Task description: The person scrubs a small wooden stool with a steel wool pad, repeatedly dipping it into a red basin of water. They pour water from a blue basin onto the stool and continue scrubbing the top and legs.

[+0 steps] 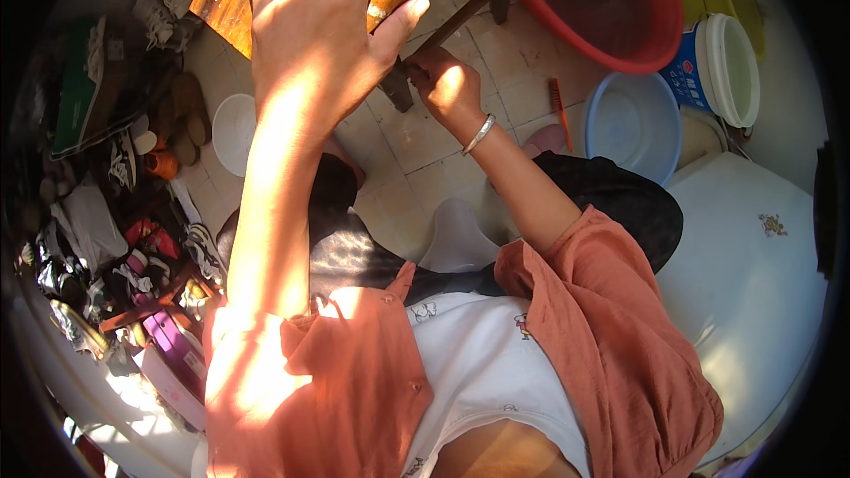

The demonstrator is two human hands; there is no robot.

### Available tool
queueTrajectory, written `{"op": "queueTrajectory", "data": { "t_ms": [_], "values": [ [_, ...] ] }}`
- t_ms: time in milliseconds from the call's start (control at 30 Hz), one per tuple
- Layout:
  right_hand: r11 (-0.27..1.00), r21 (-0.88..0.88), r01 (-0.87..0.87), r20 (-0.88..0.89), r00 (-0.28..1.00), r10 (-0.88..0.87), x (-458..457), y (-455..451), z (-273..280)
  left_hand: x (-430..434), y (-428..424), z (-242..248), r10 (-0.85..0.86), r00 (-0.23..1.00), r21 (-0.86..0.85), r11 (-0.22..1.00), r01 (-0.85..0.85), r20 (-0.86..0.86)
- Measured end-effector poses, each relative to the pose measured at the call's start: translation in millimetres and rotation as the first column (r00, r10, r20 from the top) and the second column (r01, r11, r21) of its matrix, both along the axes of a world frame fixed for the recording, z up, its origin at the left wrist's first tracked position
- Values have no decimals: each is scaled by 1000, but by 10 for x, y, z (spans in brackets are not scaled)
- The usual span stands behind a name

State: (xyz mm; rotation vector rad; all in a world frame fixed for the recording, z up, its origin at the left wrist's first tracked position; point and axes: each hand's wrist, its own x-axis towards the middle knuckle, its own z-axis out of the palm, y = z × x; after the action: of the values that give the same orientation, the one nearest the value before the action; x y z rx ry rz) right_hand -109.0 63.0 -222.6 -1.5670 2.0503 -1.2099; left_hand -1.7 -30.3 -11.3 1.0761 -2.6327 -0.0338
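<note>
My left hand (pixel 322 26) lies palm down over a varnished wooden stool or bench top (pixel 226 6) in bright sun. Its fingers are spread, and some fingertips run past the upper edge of the view. Lower and to the right, my right hand (pixel 448 86) closes around the upper part of a dark wooden leg (pixel 397 91) under that top. Part of the leg is hidden behind the fingers and the left forearm. A wooden crossbar (pixel 455 28) runs from near the right hand to another leg (pixel 501 0).
A red basin (pixel 647 56), a blue basin (pixel 631 123), a white-and-blue bucket (pixel 697 70) and an orange brush (pixel 560 109) are at right, near a white appliance or cabinet (pixel 737 285). A white bowl (pixel 232 136) and piled shoes (pixel 189 119) are at left. Beneath me is a pale plastic stool (pixel 458 236).
</note>
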Motion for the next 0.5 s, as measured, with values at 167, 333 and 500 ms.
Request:
{"op": "queueTrajectory", "data": {
  "t_ms": [167,333,500],
  "values": [
    [996,83,10,-45,999,-6,-277,-149,109,5,-21,-33,-48,999,-184,982,44,-15],
    [936,319,-150,-137,970,202,-163,-142,232,-32,-23,-24,-43,999,-189,981,37,-24],
    [879,450,-158,-115,966,233,-254,-350,308,-16,-56,-68,-62,996,-171,984,50,-64]
  ]
}}
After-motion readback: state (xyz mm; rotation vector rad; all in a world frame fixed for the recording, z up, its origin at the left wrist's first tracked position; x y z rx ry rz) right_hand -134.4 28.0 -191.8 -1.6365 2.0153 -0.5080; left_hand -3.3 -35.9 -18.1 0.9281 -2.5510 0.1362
